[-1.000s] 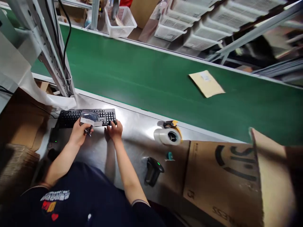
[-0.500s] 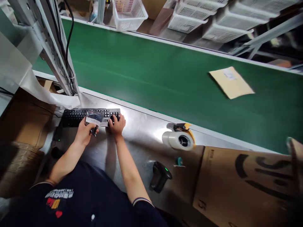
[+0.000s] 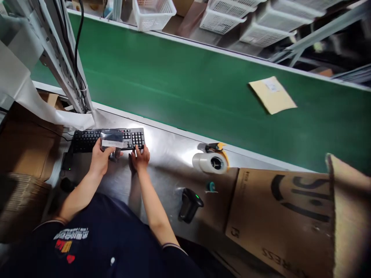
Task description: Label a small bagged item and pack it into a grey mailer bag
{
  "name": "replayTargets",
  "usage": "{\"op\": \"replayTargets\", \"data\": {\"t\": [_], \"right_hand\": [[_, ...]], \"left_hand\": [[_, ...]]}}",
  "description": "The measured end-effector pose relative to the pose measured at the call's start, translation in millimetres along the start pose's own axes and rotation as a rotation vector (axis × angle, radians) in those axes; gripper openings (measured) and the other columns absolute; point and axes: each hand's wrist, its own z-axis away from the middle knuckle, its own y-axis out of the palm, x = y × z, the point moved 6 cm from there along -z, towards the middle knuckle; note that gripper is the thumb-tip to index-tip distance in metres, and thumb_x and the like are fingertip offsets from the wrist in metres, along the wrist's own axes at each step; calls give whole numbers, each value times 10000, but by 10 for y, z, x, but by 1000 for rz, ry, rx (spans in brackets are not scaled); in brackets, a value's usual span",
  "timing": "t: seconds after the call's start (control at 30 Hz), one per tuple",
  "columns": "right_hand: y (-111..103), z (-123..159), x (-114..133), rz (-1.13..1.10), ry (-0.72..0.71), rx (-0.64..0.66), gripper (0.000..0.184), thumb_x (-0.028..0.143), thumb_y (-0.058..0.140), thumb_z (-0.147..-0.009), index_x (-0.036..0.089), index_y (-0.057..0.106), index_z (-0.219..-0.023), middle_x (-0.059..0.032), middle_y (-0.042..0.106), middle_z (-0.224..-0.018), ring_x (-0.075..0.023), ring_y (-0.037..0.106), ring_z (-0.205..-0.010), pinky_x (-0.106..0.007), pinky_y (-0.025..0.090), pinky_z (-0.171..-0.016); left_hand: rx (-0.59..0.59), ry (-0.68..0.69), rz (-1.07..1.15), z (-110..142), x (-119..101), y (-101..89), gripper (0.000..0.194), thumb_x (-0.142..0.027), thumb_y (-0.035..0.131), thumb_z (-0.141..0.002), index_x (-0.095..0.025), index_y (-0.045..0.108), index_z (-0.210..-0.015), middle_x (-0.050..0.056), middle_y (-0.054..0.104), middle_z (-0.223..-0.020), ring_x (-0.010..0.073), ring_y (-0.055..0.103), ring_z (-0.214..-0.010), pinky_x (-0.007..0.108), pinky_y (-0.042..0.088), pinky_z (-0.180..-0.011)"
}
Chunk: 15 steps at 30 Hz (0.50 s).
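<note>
My left hand (image 3: 100, 156) is closed on a clear plastic bag (image 3: 112, 138) with something dark inside and a white label strip across it. The bag is held over the black keyboard (image 3: 85, 141) and hides part of its keys. My right hand (image 3: 141, 157) is at the front edge of the keyboard's number pad, fingers apart and fingertips touching or just over the lowest keys. It holds nothing. What exactly lies inside the bag is too dark to make out.
A black barcode scanner (image 3: 190, 205), a teal roll (image 3: 211, 187) and a tape dispenser (image 3: 210, 163) stand on the metal table (image 3: 162, 170). An open cardboard box (image 3: 261, 216) is at right. Beyond runs a green conveyor belt (image 3: 174, 85) bearing a padded envelope (image 3: 272, 95). A metal post (image 3: 62, 58) rises at left.
My right hand has drawn back from the number pad toward its front edge. The bag in my left hand has tilted, its label now flatter to view. The whole view has shifted slightly.
</note>
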Motion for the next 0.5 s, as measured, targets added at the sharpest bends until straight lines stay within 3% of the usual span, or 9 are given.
{"op": "replayTargets", "data": {"t": [0.33, 0.5], "right_hand": [[-16, 55, 0, 18, -32, -100, 495, 397, 513, -1026, 205, 509, -1482, -183, 316, -1634, -331, 273, -1511, -555, 334, -1214], [50, 30, -20, 51, -25, -131, 376, 377, 577, -984, 250, 643, -1332, -139, 396, -1574, -356, 313, -1477, -613, 360, -1183]], "left_hand": [[13, 44, -25, 14, -27, -83, 459, -254, 845, -608, -201, 612, -1000, -5, 718, -836, 214, 753, -704, 278, 605, -592], [21, 35, -10, 28, -38, -26, 462, -239, 853, -598, -202, 619, -994, -4, 723, -836, 213, 755, -703, 266, 598, -574]]}}
